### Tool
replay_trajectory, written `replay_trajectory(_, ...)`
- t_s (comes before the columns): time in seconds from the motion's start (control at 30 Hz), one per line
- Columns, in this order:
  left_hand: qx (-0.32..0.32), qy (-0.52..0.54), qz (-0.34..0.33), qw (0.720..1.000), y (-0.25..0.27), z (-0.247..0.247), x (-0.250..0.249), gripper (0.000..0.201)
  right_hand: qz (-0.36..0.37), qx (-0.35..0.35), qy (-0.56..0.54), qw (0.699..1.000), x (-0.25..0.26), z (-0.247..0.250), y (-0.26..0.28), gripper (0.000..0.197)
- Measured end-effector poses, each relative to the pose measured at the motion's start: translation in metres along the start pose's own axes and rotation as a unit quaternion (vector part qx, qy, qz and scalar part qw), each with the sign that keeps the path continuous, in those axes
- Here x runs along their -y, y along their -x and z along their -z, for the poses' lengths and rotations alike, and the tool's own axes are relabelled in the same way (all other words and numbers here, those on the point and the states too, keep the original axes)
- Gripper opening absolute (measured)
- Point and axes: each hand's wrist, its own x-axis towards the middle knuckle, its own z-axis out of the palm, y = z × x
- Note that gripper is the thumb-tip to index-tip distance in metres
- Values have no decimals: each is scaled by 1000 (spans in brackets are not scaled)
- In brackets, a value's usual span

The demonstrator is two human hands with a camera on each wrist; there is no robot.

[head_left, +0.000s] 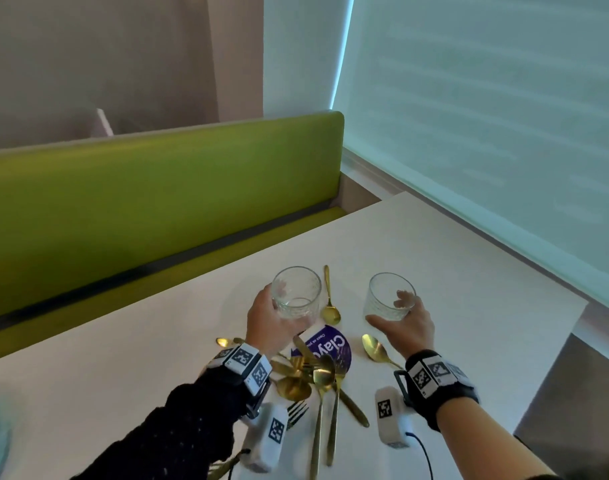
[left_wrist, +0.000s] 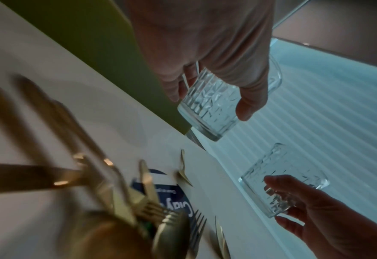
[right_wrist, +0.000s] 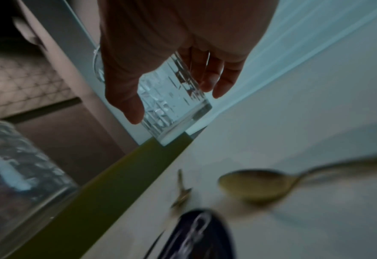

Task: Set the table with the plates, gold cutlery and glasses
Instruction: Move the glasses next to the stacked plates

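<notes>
The left hand (head_left: pixel 266 320) wraps a clear cut-pattern tumbler (head_left: pixel 296 292), thumb on one side and fingers curled round the other, holding it upright and clear of the white bench (head_left: pixel 434 258); in the left wrist view its base hangs free with nothing under it. The right hand (head_left: pixel 405 325) grips a second tumbler (head_left: pixel 388 296) the same way, thumb low on the near wall and fingertips (head_left: pixel 402 299) showing through the glass from the far side. Whether this one is touching the bench cannot be told from the head view; the right wrist view shows its base in the air. Both forearms reach forward side by side, the left in a dark knitted sleeve (head_left: pixel 178 420), the right bare, each with a tagged wrist band.

Between the two glasses lies a small gold spoon (head_left: pixel 330 299). Near the right wrist lies a larger gold spoon (head_left: pixel 376 349). Beneath the left wrist sits a jumbled heap of gold cutlery (head_left: pixel 317 379), forks, knives and spoons crossing one another, partly over a purple round card (head_left: pixel 331 344). A green upholstered seat (head_left: pixel 157 188) runs along the far edge of the bench.
</notes>
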Motion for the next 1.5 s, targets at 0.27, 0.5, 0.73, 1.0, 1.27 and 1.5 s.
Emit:
replay_trajectory(0.27, -53, 20, 27, 998, 132, 113, 42, 78, 42, 74, -50, 995, 58, -28, 172, 70)
replay_trajectory(0.5, -101, 7, 74, 992, 231, 188, 106, 81, 78, 168, -34, 982, 76, -78, 294, 70)
replay_trajectory(0.73, -174, 1, 105, 979, 301, 236, 154, 83, 94, 240, 7, 966, 81, -140, 365, 71)
replay_trajectory(1.0, -229, -11, 112, 967, 357, 264, 191, 84, 120, 305, 55, 943, 75, -185, 407, 69)
replay_trajectory(1.27, -254, 2, 156, 955, 386, 280, 217, 87, 154, 350, 84, 920, 61, -208, 439, 77)
replay_trajectory(1.5, -269, -20, 196, 943, 395, 294, 230, 84, 177, 377, 93, 904, 61, -218, 459, 79)
